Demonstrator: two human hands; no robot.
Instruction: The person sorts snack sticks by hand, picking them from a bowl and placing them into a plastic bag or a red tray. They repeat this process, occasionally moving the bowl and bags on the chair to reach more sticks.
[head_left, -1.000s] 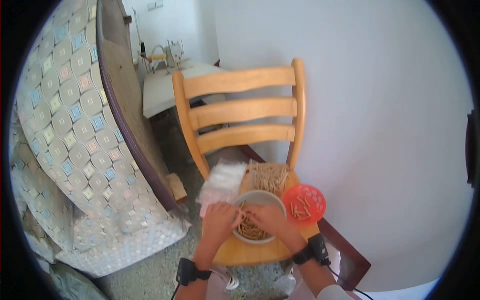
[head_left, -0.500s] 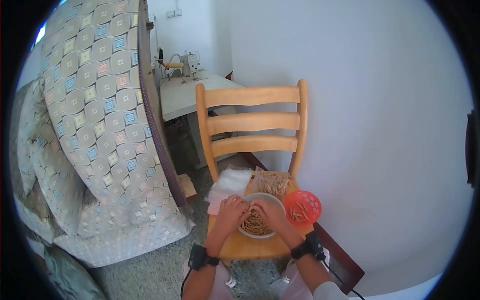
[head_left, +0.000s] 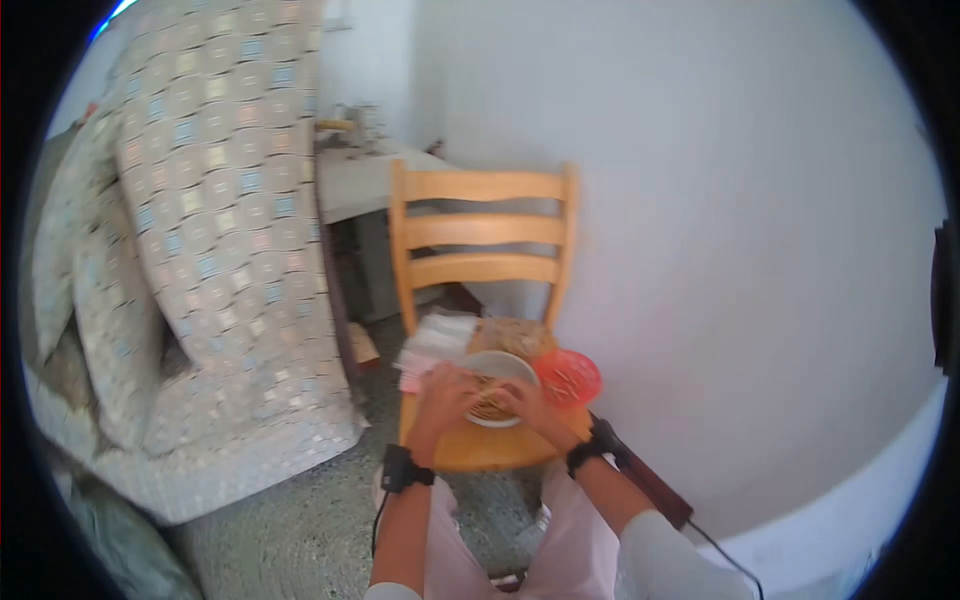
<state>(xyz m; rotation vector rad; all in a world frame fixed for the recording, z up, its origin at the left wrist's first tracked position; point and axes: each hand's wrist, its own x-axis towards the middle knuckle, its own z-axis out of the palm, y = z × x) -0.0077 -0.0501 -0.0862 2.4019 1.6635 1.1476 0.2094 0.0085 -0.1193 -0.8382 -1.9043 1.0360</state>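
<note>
A white bowl (head_left: 502, 362) on the chair seat holds many short, thin, brownish stick-like pieces (head_left: 490, 408). My left hand (head_left: 448, 388) is over the bowl's left side with its fingers curled inward. Opposite it, my right hand (head_left: 522, 402) bends its fingers together over the pieces. Blur hides what, if anything, lies between the fingertips of either hand. Just right of the bowl sits a red plastic basket (head_left: 590, 372) with several similar pieces in it. Behind the bowl is a clear bag (head_left: 512, 334) of pale pieces, beside a stack of clear plastic bags (head_left: 440, 338).
The wooden chair (head_left: 485, 232) stands close to a white wall (head_left: 720, 220). To the left is a patterned fabric-covered sofa (head_left: 220, 200). A sewing machine (head_left: 365, 122) rests on a white table (head_left: 350, 190) behind. Wristbands with cables are on both my wrists.
The camera view has shifted, so the chair and bowl appear higher and further left, and the picture is blurrier. Both hands stay at the bowl, with their fingers slightly further apart.
</note>
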